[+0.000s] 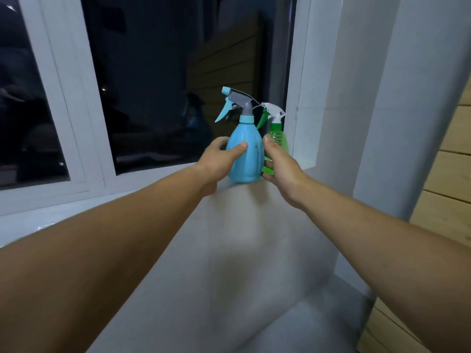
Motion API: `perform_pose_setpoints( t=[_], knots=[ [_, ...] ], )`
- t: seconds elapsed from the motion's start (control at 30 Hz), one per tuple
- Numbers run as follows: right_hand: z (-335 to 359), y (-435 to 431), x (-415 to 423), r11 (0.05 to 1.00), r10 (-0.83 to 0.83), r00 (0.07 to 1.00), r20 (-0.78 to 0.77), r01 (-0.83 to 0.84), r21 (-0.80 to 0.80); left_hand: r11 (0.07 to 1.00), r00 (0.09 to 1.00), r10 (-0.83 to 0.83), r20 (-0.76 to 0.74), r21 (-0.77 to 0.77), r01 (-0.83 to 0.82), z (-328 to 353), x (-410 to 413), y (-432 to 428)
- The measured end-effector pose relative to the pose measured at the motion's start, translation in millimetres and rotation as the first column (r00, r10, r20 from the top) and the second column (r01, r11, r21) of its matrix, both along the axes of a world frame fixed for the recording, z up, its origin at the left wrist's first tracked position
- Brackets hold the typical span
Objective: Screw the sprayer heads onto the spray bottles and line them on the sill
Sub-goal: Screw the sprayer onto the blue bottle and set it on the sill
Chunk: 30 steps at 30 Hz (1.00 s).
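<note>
Presently both hands, left hand (219, 156) and right hand (276, 164), grasp the headed blue bottle (246, 154) beside the green bottle (278, 135) on the sill (153, 200): lining-up step; next, release squarely.

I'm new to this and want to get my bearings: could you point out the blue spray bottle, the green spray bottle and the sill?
blue spray bottle (248, 159): head view, on its body.
green spray bottle (279, 138): head view, on its shoulder.
sill (242, 212): head view, bare ledge below the bottles.
</note>
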State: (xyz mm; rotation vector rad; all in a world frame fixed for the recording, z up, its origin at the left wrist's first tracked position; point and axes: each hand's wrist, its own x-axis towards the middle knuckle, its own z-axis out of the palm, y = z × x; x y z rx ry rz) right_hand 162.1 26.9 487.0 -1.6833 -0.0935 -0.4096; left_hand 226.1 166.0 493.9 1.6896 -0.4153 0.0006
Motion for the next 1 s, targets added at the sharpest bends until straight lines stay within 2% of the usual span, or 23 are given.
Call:
perform_pose_setpoints(
  t=[0.17, 0.5, 0.8, 1.0],
  knots=[
    [-6, 5, 37, 0.998, 0.003, 1.000, -0.031, -0.005, -0.060, 0.999, 0.999, 0.027, -0.017, -0.020, -0.028, -9, 30, 4],
    [-18, 4, 65, 1.000, 0.016, 0.999, -0.031, -0.016, 0.008, 0.999, 0.999, 0.045, -0.023, -0.008, -0.046, -19, 46, 8],
    [-21, 2, 68, 0.998, -0.047, 0.999, 0.000, 0.047, -0.042, 0.997, 0.998, 0.067, -0.001, 0.024, -0.067, -19, 46, 2],
    [-22, -4, 59, 0.991, -0.118, 0.993, -0.020, 0.116, -0.063, 0.987, 0.990, 0.144, 0.005, 0.075, -0.144, -12, 35, 0]
  ],
)
